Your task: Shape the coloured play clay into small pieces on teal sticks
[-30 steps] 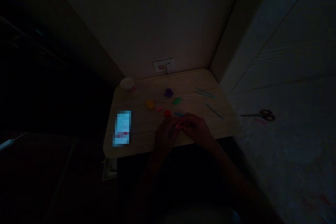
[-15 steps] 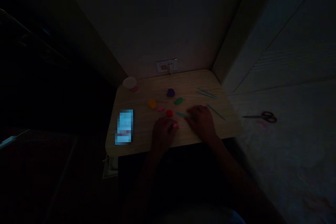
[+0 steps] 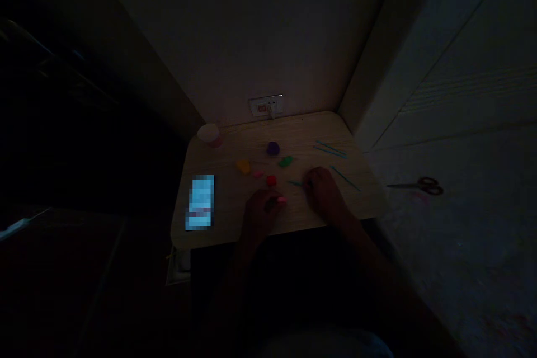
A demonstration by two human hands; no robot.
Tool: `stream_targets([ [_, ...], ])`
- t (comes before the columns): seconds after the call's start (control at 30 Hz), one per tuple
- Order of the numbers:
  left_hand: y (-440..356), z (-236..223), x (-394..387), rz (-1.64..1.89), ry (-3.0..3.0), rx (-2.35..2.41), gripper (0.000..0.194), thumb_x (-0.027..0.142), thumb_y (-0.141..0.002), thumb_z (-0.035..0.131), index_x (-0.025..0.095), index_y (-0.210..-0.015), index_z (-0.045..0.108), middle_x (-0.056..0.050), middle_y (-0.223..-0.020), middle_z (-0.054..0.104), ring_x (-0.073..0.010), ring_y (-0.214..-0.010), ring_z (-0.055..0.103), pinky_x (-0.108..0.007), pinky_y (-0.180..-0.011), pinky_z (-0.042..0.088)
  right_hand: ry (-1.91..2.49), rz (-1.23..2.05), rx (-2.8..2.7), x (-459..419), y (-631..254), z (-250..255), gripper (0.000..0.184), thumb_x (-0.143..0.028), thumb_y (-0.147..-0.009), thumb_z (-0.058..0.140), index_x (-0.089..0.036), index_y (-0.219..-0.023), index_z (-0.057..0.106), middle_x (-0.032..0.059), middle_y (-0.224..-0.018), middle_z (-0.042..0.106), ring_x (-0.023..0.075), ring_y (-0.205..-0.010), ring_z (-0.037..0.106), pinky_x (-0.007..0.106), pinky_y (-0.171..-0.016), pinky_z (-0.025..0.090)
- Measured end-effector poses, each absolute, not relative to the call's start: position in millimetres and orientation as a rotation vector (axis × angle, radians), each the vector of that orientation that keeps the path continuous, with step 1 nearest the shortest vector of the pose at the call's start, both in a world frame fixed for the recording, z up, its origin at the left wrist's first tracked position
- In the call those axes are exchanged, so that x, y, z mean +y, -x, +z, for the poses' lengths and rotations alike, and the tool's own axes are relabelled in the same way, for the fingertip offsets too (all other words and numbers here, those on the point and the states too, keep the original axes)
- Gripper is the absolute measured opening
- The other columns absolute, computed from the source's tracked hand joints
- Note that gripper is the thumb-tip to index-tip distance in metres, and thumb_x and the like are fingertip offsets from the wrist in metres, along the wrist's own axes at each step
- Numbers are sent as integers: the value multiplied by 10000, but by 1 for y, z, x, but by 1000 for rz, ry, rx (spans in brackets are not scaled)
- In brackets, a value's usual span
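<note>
Near the red lump (image 3: 271,180), a pink piece (image 3: 282,200), likely soft, light and best held gently by its end, is being pinched by the left hand (image 3: 258,210), a blue tool (image 3: 295,183) by the right hand (image 3: 323,191).

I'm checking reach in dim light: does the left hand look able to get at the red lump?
Probably yes: the red lump lies just beyond the left hand with nothing visible between them, though that hand seems to hold a pink piece.
</note>
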State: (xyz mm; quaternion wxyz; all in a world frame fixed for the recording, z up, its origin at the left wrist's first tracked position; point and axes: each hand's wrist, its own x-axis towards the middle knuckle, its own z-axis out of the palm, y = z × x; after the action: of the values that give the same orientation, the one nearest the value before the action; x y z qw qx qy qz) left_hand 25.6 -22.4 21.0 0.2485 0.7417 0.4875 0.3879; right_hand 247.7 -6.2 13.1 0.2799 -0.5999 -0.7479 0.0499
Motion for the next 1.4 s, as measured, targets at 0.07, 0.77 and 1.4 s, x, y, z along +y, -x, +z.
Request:
stream_targets([
  [0.07, -26, 21, -21, 1065, -2047, 1305, 157, 370, -943, 712, 219, -898, 716, -52, -953, 752, -230, -949, 711, -409, -903, 580, 1665, 180, -1941, -8, -249, 10, 155, -155, -970, 448, -204, -945, 594, 118, -873, 666, 274, -815, 577, 379, -749, 459],
  [0.77, -25, 21, -24, 1097, -1975, 1264, 157, 345, -932, 731, 220, -1026, 723, -54, -1016, 772, -217, -928, 736, -360, -873, 602, 1612, 167, -1901, 5, -235, 32, 260, -283, -1053, 465, -183, -1002, 700, 136, -1009, 727, 289, -971, 639, 409, -863, 439],
  [1.4, -22, 22, -31, 1288, -2294, 1190, 127, 281, -978, 674, 237, -1071, 748, -49, -1016, 709, -176, -932, 705, -288, -819, 603, 1029, 1129, -1636, -16, -205, 17, 266, -453, -933, 710, -212, -871, 805, 38, -828, 778, 180, -723, 681, 289, -687, 518],
])
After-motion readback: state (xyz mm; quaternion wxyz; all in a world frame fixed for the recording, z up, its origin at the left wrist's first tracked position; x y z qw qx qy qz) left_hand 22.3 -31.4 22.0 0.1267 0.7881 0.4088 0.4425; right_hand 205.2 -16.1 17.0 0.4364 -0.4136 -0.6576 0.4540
